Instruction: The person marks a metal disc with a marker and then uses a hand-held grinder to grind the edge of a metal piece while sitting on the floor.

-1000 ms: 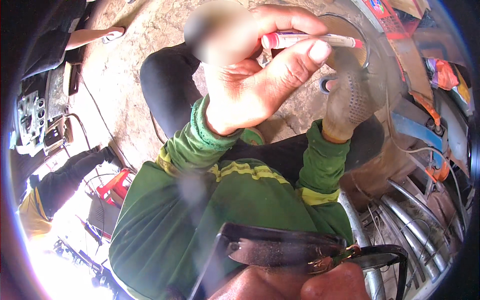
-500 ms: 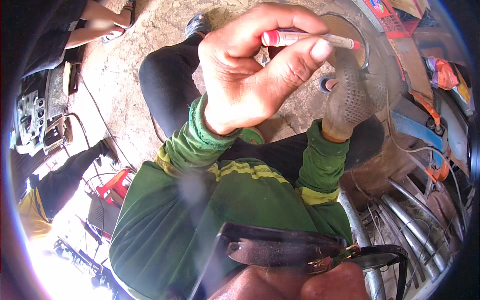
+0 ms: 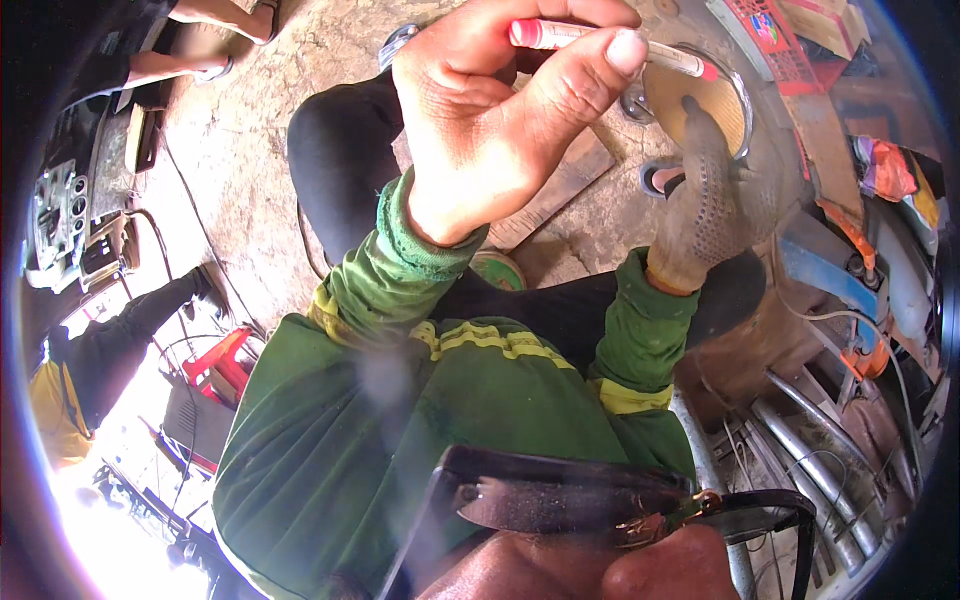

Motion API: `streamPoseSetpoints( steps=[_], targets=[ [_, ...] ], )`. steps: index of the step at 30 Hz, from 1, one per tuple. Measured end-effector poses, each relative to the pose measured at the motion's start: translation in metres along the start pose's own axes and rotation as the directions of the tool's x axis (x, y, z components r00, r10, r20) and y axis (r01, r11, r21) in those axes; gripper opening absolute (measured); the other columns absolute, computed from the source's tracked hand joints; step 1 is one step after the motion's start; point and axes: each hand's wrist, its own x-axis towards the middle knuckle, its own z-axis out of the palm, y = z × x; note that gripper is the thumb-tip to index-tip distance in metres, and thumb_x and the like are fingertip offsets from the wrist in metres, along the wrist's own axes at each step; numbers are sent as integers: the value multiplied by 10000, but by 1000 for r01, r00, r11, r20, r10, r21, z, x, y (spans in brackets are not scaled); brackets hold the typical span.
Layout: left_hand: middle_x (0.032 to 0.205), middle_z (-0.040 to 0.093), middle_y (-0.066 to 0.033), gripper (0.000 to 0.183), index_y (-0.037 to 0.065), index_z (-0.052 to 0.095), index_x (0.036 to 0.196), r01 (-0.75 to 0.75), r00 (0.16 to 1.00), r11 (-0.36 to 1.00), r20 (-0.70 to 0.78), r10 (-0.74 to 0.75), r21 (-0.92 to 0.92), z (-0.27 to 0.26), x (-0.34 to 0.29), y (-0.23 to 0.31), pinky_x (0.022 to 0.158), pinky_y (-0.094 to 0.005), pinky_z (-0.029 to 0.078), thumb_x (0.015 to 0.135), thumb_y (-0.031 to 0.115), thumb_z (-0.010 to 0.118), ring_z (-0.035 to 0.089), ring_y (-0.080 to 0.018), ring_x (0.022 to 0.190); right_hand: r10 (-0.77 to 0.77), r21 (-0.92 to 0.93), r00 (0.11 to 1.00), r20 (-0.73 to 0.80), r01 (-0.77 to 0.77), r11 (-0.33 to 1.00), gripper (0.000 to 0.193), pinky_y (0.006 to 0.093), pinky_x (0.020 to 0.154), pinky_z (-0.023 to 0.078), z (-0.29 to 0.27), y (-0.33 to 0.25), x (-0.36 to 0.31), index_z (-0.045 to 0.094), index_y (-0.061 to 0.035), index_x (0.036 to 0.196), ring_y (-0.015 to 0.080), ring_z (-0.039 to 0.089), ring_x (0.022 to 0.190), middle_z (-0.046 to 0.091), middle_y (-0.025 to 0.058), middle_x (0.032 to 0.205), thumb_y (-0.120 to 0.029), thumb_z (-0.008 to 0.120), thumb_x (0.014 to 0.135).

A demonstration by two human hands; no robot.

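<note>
My bare left hand (image 3: 490, 130) pinches a white marker pen (image 3: 570, 36) with red ends between thumb and fingers, held slantwise near the top of the view. To its right, my right hand (image 3: 705, 195) wears a grey dotted work glove. One gloved digit lies against the face of a round tan disc (image 3: 700, 88) with a shiny metal rim. The other gloved fingers are blurred or hidden behind it, but the hand appears to hold the disc by its lower edge. The pen's far red end overlaps the disc in view; whether they touch I cannot tell.
A flat brown board (image 3: 560, 190) lies on the floor between my hands, near a green round object (image 3: 497, 270). Metal tubes (image 3: 820, 480) and a blue metal part (image 3: 830, 262) crowd the right. Other people's legs (image 3: 180, 65) show at upper left; a red object (image 3: 220, 365) stands lower left.
My left hand and the marker pen have shifted slightly up and left. More of the tan disc and of the floor board shows now. Both grips look the same.
</note>
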Motion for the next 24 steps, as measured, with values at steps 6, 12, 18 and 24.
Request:
streamPoseSetpoints(
  steps=[6, 12, 18, 24],
  targets=[
    [852, 698, -50, 222, -59, 685, 1106, 35, 996, 994, -75, -43, -106, -3, 0, -7, 671, -211, 486, 934, 72, 736, 612, -74, 751, 76, -1, 997, 12, -76, 997, 297, 331, 774, 571, 1, -7, -3, 713, 82, 1055, 199, 732, 866, 758, 158, 1015, -16, 822, 796],
    [842, 696, -48, 214, -48, 688, 1100, -25, 995, 997, -102, 18, -68, -8, 3, -15, 664, -225, 496, 937, 83, 736, 615, -80, 753, 182, 54, 983, 17, -183, 982, 239, 298, 727, 559, 1, -18, -1, 733, 94, 967, 184, 732, 804, 766, 156, 927, -62, 821, 808],
    [821, 692, -48, 192, -42, 692, 1070, -8, 992, 994, -130, -6, -107, -10, 2, -17, 654, -227, 495, 938, 90, 737, 610, -86, 729, 263, 99, 964, 26, -264, 959, 203, 289, 731, 555, -2, -17, -3, 733, 92, 950, 174, 725, 802, 760, 132, 909, -58, 794, 828],
    [807, 684, -40, 181, -41, 692, 1066, -13, 992, 994, -124, -1, -111, -15, 1, -21, 640, -219, 483, 944, 87, 730, 593, -77, 713, 154, 180, 988, 26, -156, 971, 304, 270, 497, 503, 4, -23, 1, 647, 134, 1065, 193, 647, 572, 716, 196, 929, -87, 683, 859]
  ],
)
